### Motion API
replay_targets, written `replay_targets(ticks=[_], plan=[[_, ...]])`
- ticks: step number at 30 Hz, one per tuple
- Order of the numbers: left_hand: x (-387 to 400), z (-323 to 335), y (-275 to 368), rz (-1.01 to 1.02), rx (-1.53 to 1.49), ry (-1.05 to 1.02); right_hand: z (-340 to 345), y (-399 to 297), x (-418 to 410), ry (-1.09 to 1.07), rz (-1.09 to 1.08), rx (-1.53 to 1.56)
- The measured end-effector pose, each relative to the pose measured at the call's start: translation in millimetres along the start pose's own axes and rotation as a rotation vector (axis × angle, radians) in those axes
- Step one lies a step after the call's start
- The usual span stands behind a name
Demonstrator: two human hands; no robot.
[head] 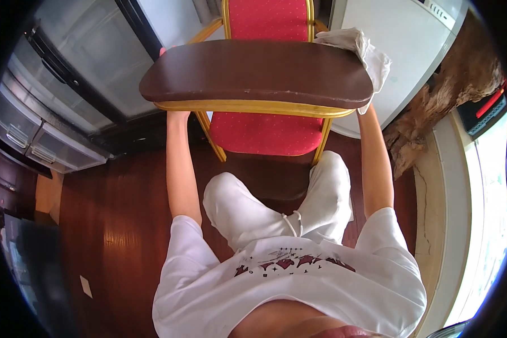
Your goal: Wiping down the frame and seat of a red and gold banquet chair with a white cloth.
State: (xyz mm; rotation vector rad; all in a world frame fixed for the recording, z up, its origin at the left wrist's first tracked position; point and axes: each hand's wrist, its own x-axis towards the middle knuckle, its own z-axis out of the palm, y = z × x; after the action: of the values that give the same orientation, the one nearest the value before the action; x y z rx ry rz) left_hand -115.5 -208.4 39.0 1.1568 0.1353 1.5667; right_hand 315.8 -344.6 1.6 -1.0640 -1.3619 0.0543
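A high chair with a red padded seat [266, 133], a red backrest [268, 19] and a gold frame stands before me. Across its front runs a dark brown tray [253, 72] with a rounded outline and a scuffed near edge. My left hand [178, 114] reaches under the tray's left end. Its fingertips show past the far left edge, gripping the chair there; the palm is hidden. At the tray's right end my right hand [365, 110] is mostly covered by a crumpled white cloth [377, 67], which it appears to hold against the chair. My knees are spread on either side of the chair's dark footrest [274, 177].
A glass-doored cabinet [97, 55] stands at left, with drawers [55, 145] beside it. A white appliance [380, 55] is behind the chair at right, near a rough wooden piece [443, 93]. A pale wall ledge [435, 211] runs along the right. The floor [114, 236] is reddish-brown wood.
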Motion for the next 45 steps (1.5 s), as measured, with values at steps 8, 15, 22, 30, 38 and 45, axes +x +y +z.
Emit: replay_targets(ticks=[8, 15, 22, 30, 38, 45], plan=[[-92, -81, -28, -0.078, 0.166, 0.165, 1, -36, -34, -0.048, 0.025, -0.246], [-122, -150, -66, -0.193, 0.388, 0.447, 4, -67, -49, -0.199, 0.062, -0.424], [-175, -23, -26, -0.202, -0.121, 0.350, -31, -95, -72, -0.242, -0.022, -0.616], [-193, 44, -14, -0.224, -0.393, 0.085, -14, -134, -41, -0.485, 0.081, -0.235], [-191, 66, -33, -0.130, -0.335, 0.220, 27, -205, 3, -1.010, -0.092, -0.680], [-189, 64, -47, -0.052, -0.381, 0.203, 111, -194, 15, -1.173, -0.284, -0.689]])
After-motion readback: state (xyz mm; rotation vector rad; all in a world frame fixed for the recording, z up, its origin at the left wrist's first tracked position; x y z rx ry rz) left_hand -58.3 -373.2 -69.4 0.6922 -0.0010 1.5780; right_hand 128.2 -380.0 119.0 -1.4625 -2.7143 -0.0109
